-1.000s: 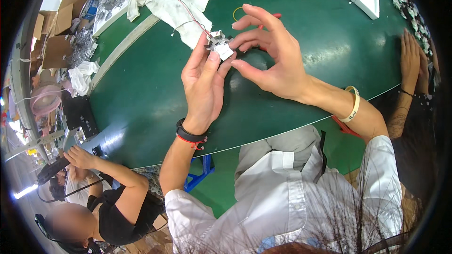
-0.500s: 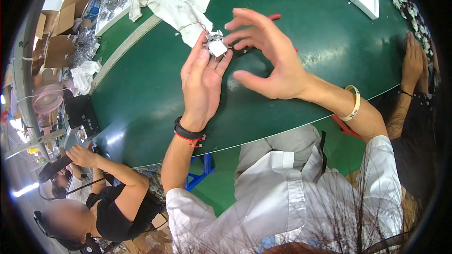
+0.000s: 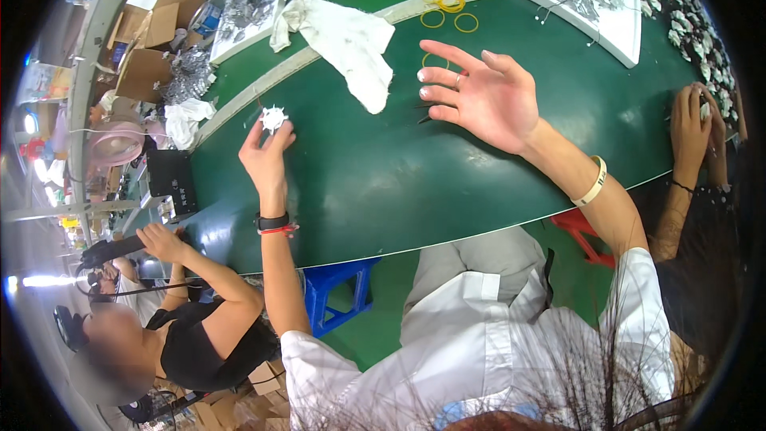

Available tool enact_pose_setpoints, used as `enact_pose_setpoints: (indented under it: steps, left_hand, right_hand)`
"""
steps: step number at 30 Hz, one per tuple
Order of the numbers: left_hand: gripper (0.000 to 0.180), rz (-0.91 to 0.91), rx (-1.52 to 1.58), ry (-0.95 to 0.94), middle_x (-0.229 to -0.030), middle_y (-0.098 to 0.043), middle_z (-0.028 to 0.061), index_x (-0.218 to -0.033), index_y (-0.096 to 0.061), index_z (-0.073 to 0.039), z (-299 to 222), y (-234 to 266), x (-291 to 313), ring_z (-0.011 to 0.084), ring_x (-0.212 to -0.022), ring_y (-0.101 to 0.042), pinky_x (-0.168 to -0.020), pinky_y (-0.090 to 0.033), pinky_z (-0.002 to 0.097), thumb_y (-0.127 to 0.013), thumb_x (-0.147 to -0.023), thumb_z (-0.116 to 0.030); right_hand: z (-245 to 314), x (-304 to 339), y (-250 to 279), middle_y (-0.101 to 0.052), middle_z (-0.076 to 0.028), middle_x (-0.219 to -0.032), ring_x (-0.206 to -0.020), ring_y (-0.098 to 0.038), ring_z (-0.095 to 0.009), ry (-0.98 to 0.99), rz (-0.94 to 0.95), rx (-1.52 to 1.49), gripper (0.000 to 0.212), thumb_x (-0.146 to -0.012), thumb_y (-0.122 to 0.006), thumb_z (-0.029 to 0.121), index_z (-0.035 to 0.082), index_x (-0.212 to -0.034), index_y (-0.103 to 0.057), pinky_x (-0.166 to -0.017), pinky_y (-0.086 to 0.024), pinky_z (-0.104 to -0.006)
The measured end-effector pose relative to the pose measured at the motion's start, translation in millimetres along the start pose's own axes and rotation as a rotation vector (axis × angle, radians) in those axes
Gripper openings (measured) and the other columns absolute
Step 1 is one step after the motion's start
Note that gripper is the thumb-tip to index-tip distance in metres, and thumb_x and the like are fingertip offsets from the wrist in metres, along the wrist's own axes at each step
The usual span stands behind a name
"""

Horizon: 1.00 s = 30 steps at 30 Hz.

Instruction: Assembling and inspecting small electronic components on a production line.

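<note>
My left hand (image 3: pixel 267 160) is at the left of the green table, its fingertips closed round a small white spiky, star-shaped piece (image 3: pixel 274 119) with a thin wire rising from it. My right hand (image 3: pixel 499 108) hangs over the middle of the table, palm turned up and fingers spread, holding nothing. A dark thin tip (image 3: pixel 425 118) pokes out beside its lower fingers; the rest of that thing is hidden behind the hand. Between my hands and farther off lies a crumpled white cloth (image 3: pixel 351 44).
Yellow rubber bands (image 3: pixel 451 2) lie beyond my right hand. White trays of silvery pieces stand at the far right (image 3: pixel 630 48) and far left (image 3: pixel 254 28). A black box (image 3: pixel 171 179) sits at the left edge. Co-workers' hands are at the right (image 3: pixel 690 128) and left (image 3: pixel 163 243).
My left hand has moved left and nearer with the white piece, away from the cloth. My right hand has drawn away from the piece and turned palm up. The view has shifted slightly.
</note>
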<state>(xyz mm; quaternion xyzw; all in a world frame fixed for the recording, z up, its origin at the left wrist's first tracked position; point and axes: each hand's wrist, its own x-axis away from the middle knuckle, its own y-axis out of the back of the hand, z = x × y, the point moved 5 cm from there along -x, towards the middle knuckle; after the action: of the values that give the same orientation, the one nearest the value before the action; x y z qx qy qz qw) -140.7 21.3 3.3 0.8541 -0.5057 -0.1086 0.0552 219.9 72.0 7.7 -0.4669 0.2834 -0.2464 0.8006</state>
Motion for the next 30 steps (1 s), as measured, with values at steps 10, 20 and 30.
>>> enact_pose_setpoints:
  steps: [10,20,30]
  left_hand:
    - [0.043,-0.269,-0.572,-0.175,-0.081,-0.069,0.0090,-0.103,-0.076,0.001,37,94,-12,0.0155,-0.073,-0.057,-0.072,-0.046,0.0321,-0.079,-0.085,-0.037]
    - [0.085,-0.544,-0.479,-0.089,-0.150,-0.020,0.0198,-0.149,-0.044,-0.003,32,73,39,0.0316,-0.131,-0.039,-0.103,-0.042,0.0392,-0.083,-0.082,-0.038]
    - [0.059,0.216,-0.134,-0.402,-0.130,-0.054,0.0125,-0.139,-0.055,-0.001,-45,-99,37,0.0240,-0.118,-0.058,-0.097,-0.052,0.0385,-0.077,-0.085,-0.009]
  right_hand:
    - [18,-27,-16,-0.063,-0.012,-0.120,-0.111,-0.061,-0.022,0.307,-0.080,1.144,0.059,-0.093,-0.062,0.016,0.004,-0.147,-0.042,-0.093,-0.049,-0.0349]
    - [-6,-127,12,-0.065,-0.018,-0.122,-0.113,-0.062,-0.036,0.207,-0.106,2.137,0.072,-0.085,-0.063,0.008,0.006,-0.151,-0.035,-0.097,-0.048,-0.0443]
    - [-7,-117,27,-0.072,-0.006,-0.095,-0.088,-0.066,-0.012,0.364,-0.256,1.228,0.074,-0.081,-0.072,-0.002,0.005,-0.149,-0.044,-0.082,-0.054,-0.0283]
